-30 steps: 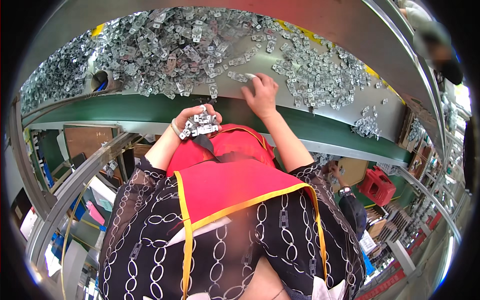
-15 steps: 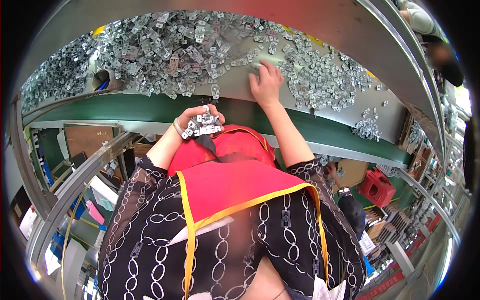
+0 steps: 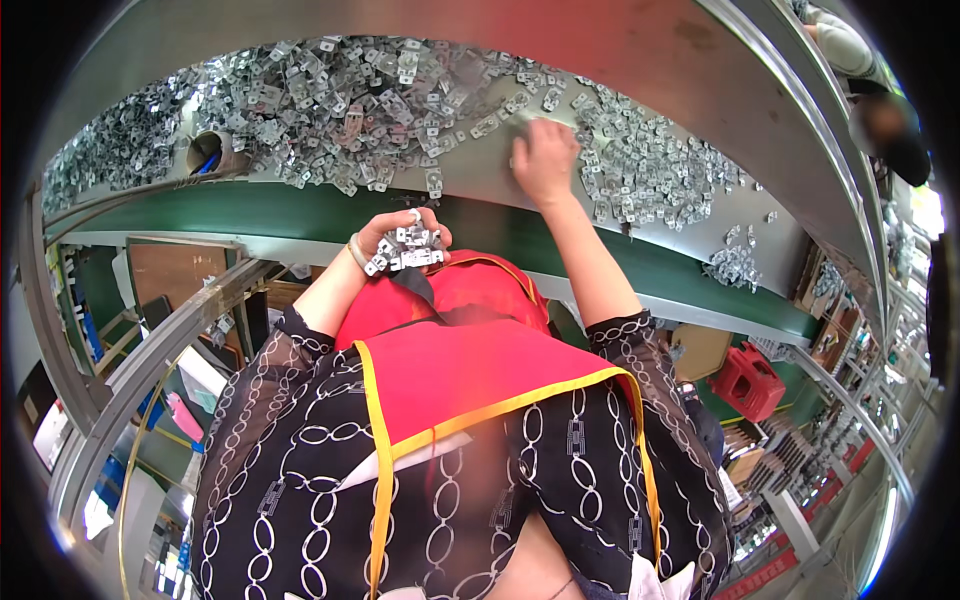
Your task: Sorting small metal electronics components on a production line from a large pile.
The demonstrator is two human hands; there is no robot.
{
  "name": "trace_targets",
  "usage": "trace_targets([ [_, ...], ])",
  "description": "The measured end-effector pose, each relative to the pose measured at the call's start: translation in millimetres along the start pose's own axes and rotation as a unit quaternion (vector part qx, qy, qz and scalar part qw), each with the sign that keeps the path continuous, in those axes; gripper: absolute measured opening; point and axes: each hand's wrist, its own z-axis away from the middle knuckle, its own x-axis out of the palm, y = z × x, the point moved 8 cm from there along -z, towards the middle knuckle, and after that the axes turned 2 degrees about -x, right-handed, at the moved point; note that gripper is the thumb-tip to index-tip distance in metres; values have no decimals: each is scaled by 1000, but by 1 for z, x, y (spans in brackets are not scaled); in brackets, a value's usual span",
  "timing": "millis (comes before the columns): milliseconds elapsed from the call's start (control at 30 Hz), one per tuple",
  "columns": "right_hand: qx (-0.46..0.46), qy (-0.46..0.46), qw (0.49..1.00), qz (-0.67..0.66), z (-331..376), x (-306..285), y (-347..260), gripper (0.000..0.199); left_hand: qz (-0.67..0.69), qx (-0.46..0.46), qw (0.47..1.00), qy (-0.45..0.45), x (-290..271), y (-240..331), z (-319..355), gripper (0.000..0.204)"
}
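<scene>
Small stamped metal brackets: silver, bunched in a cupped palm. Loose brackets: same kind, scattered flat across grey worktop.

Metal brackets lay thick across the grey table, bare strip beside the right hand, cardboard tube stood at left, green edge unobstructed.

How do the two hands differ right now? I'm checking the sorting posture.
The left hand is drawn back near the chest, curled around a handful of metal brackets; the right hand is stretched out, lying on the grey table among loose brackets. Both are bare.
</scene>
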Motion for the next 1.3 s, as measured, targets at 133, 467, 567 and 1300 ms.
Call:
trace_targets([
  [133,-83,-64,994,-10,4,17,-41,33,-14,2,1000,5,3,3,1,32],
  [467,-1,68,997,-35,41,-18,5,30,-17,12,1000,-1,1,2,6,32],
  [567,133,45,989,41,26,-12,34,43,4,1,1000,-4,4,0,0,34],
  [1300,50,-96,987,-115,-5,-21,-39,32,44,13,999,-21,-1,-5,-8,40],
])
